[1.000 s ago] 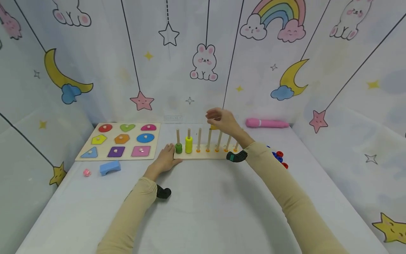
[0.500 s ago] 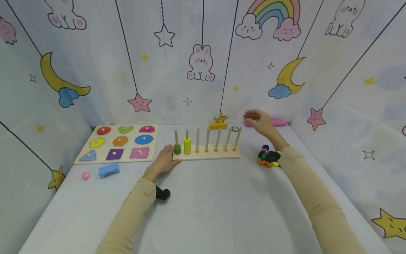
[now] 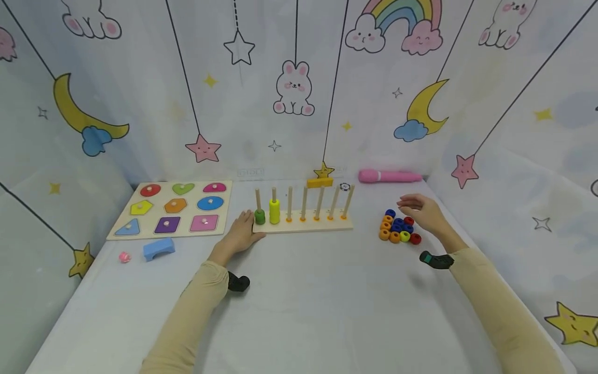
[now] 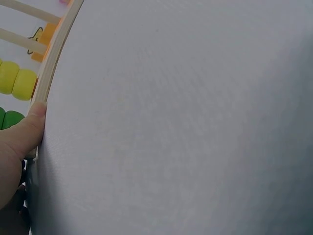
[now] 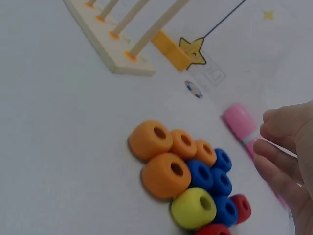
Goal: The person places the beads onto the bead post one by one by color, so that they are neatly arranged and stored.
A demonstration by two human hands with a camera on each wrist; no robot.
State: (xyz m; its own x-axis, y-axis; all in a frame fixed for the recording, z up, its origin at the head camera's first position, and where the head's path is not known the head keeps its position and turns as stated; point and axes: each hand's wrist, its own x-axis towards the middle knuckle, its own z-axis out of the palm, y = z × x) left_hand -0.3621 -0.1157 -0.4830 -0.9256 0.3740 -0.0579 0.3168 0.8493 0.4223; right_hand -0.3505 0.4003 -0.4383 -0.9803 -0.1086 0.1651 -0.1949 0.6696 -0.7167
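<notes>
My left hand [image 3: 240, 232] holds the left end of a wooden peg board [image 3: 308, 225], the thumb [image 4: 33, 122] against its front edge; its other fingers are partly hidden. A green bead [image 3: 259, 217] sits on the first peg and a stack of yellow beads [image 3: 274, 211] on the second. The other pegs stand bare. At the right, my right hand [image 3: 424, 212] hovers beside a cluster of loose orange [image 5: 166, 175], blue [image 5: 226, 210], red [image 5: 240, 208] and yellow-green [image 5: 193, 208] beads. Its fingers are loosely bent, with nothing seen between them.
A shape puzzle board [image 3: 170, 210] lies at the left. In front of it are a blue arch block [image 3: 159, 249] and a small pink piece [image 3: 124, 257]. Behind the pegs sits a yellow-orange block [image 3: 320, 182]; a pink marker-like stick [image 3: 390, 176] lies along the back wall.
My right hand has moved from above the pegs to the right and nearer, beside the loose beads, which are now uncovered. My left hand has stayed at the peg board's end.
</notes>
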